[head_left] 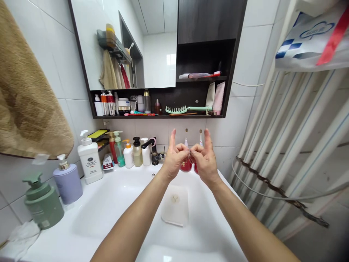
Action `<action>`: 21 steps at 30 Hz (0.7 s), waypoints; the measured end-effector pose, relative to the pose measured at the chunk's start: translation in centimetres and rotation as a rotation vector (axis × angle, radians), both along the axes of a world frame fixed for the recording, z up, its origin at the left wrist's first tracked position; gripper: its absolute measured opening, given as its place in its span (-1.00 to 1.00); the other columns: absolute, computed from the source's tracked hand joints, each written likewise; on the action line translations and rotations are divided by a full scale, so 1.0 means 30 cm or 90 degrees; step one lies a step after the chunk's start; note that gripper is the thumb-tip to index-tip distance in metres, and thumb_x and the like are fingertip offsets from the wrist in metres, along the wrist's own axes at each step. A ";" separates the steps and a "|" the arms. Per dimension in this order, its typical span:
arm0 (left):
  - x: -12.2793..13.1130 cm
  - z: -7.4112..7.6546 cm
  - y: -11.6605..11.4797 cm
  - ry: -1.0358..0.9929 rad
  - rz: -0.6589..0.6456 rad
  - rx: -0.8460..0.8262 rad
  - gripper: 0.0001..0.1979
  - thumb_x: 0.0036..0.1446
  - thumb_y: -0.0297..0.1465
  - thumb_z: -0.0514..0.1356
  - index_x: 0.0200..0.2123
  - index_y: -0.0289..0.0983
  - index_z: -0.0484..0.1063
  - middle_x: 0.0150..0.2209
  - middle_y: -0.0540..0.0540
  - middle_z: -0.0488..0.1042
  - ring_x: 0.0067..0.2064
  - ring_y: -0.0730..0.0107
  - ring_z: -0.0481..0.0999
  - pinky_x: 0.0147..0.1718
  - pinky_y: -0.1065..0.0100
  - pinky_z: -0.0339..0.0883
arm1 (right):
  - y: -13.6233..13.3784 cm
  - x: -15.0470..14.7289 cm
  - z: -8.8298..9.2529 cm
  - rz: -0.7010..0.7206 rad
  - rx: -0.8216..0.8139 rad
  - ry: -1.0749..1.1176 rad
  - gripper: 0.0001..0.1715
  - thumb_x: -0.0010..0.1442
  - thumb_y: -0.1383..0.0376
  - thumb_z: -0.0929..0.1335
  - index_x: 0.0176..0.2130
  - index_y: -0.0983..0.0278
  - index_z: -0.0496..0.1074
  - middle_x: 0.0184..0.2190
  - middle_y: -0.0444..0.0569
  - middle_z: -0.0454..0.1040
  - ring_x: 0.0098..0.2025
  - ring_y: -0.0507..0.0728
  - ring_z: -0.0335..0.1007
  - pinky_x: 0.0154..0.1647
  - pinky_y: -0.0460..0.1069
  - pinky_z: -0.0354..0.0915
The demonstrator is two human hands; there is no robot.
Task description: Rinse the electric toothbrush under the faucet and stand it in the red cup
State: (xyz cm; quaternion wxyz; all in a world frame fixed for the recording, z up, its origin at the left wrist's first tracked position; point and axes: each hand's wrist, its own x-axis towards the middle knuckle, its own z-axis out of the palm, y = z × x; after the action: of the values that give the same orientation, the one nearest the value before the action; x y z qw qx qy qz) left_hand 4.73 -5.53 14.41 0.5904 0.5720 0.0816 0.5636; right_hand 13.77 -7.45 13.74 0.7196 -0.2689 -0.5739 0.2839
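Note:
Both my arms reach out over a white washbasin (109, 203). My left hand (174, 158) is a closed fist with the thumb pointing up. My right hand (205, 159) mirrors it, fist closed and thumb up. The knuckles of the two fists almost touch. Neither hand holds anything that I can see. Behind them stand two red cups (186, 165) with toothbrushes, partly hidden by the fists. A black faucet (152, 147) stands just left of my left hand.
Pump bottles line the basin's left rim: green (43, 200), lilac (67, 182), white (89, 158), with several smaller ones behind. A brown towel (27, 94) hangs at left. A mirror cabinet (158, 58) with a shelf of toiletries is above. White pipes (294, 145) run at right.

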 end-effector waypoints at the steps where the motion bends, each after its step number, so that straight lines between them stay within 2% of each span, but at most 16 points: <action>1: -0.001 -0.001 -0.009 0.006 0.002 -0.002 -0.20 -0.22 -0.52 0.10 0.03 -0.10 -0.33 -0.63 0.16 0.20 -0.65 0.70 0.14 -0.63 0.56 0.03 | -0.008 -0.010 -0.001 0.010 -0.007 0.005 -0.20 -0.11 0.41 0.20 0.04 0.06 -0.28 -0.69 -0.33 0.12 -0.75 -0.14 -0.02 -0.76 -0.21 0.02; 3: -0.003 -0.008 -0.014 0.017 0.020 -0.016 -0.20 -0.25 -0.48 0.13 0.03 -0.13 -0.28 -0.63 0.16 0.21 -0.65 0.70 0.16 -0.63 0.56 0.04 | -0.014 -0.021 -0.009 0.018 -0.024 0.034 -0.23 -0.13 0.41 0.22 0.03 0.06 -0.21 -0.71 -0.35 0.13 -0.75 -0.14 -0.02 -0.76 -0.21 0.03; 5: -0.008 -0.019 -0.006 0.026 0.044 -0.058 -0.34 -0.26 -0.36 0.15 -0.03 -0.22 -0.05 -0.65 0.14 0.22 -0.67 0.70 0.16 -0.65 0.56 0.03 | -0.009 -0.022 -0.020 0.021 -0.066 0.092 -0.41 -0.12 0.36 0.23 -0.06 0.11 0.01 -0.72 -0.34 0.13 -0.75 -0.14 0.00 -0.76 -0.21 0.02; 7: -0.017 -0.029 0.008 0.037 0.057 -0.136 -0.56 -0.23 -0.14 0.06 -0.30 -0.34 0.23 -0.72 0.11 0.19 -0.71 0.69 0.12 -0.72 0.56 -0.05 | 0.000 -0.018 -0.028 0.021 -0.117 0.148 -0.74 -0.09 0.24 0.22 -0.30 0.22 0.22 -0.74 -0.32 0.13 -0.77 -0.14 0.00 -0.79 -0.21 -0.02; 8: -0.023 -0.033 0.014 0.045 0.054 -0.178 -0.54 -0.22 -0.04 -0.03 -0.49 -0.36 0.26 -0.76 0.10 0.14 -0.74 0.69 0.08 -0.75 0.56 -0.11 | 0.004 -0.015 -0.030 0.019 -0.139 0.167 -0.79 -0.08 0.17 0.20 -0.45 0.26 0.24 -0.76 -0.30 0.12 -0.79 -0.14 -0.02 -0.80 -0.21 -0.05; 9: -0.027 -0.036 0.020 0.056 0.043 -0.213 -0.48 -0.22 0.03 -0.13 -0.63 -0.35 0.21 -0.80 0.09 0.10 -0.77 0.69 0.04 -0.78 0.56 -0.17 | 0.008 -0.014 -0.032 0.018 -0.157 0.177 -0.70 -0.08 0.10 0.17 -0.58 0.29 0.20 -0.79 -0.29 0.10 -0.80 -0.15 -0.04 -0.82 -0.21 -0.08; 11: -0.032 -0.036 0.029 0.081 0.012 -0.250 -0.42 -0.24 0.10 -0.27 -0.77 -0.31 0.08 -0.85 0.07 0.04 -0.80 0.68 -0.03 -0.80 0.55 -0.26 | 0.014 -0.015 -0.033 0.010 -0.182 0.168 -0.52 -0.07 0.00 0.11 -0.73 0.30 0.07 -0.84 -0.29 0.02 -0.84 -0.15 -0.11 -0.84 -0.20 -0.14; 13: -0.029 -0.034 0.034 0.105 -0.011 -0.254 -0.42 -0.24 0.11 -0.30 -0.80 -0.29 0.03 -0.86 0.06 0.02 -0.81 0.68 -0.07 -0.80 0.54 -0.30 | 0.020 -0.021 -0.037 -0.035 -0.217 0.101 -0.44 -0.07 -0.07 0.01 -0.79 0.28 -0.05 -0.87 -0.30 -0.06 -0.86 -0.16 -0.18 -0.84 -0.19 -0.15; 16: -0.015 -0.046 0.040 0.133 -0.019 -0.260 -0.42 -0.23 0.10 -0.33 -0.81 -0.29 0.02 -0.87 0.07 0.00 -0.81 0.67 -0.08 -0.79 0.54 -0.32 | 0.044 -0.024 -0.064 -0.138 -0.266 -0.034 -0.41 -0.06 -0.08 -0.10 -0.79 0.27 -0.12 -0.86 -0.29 -0.10 -0.84 -0.14 -0.20 -0.83 -0.17 -0.12; 18: -0.008 -0.086 0.042 0.160 -0.004 -0.281 -0.41 -0.25 0.11 -0.34 -0.81 -0.29 0.02 -0.87 0.07 0.00 -0.81 0.67 -0.07 -0.78 0.54 -0.31 | 0.076 -0.005 -0.103 -0.187 -0.290 -0.089 -0.43 -0.05 -0.07 -0.07 -0.80 0.26 -0.10 -0.85 -0.26 -0.07 -0.82 -0.12 -0.14 -0.81 -0.16 -0.07; 21: -0.016 -0.212 0.040 0.227 0.058 -0.351 -0.40 -0.28 0.12 -0.29 -0.79 -0.31 0.06 -0.85 0.07 0.05 -0.79 0.67 0.01 -0.76 0.54 -0.25 | 0.148 0.072 -0.174 -0.287 -0.320 -0.146 -0.51 -0.11 -0.02 0.11 -0.80 0.27 0.03 -0.79 -0.18 0.09 -0.70 -0.04 0.08 -0.71 -0.12 0.06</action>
State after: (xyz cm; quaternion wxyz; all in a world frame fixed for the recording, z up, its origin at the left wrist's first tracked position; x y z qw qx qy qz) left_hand 4.25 -4.32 8.04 0.6735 0.4759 0.3588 0.4372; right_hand 15.93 -3.02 8.53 0.6063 -0.5874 -0.4897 0.2181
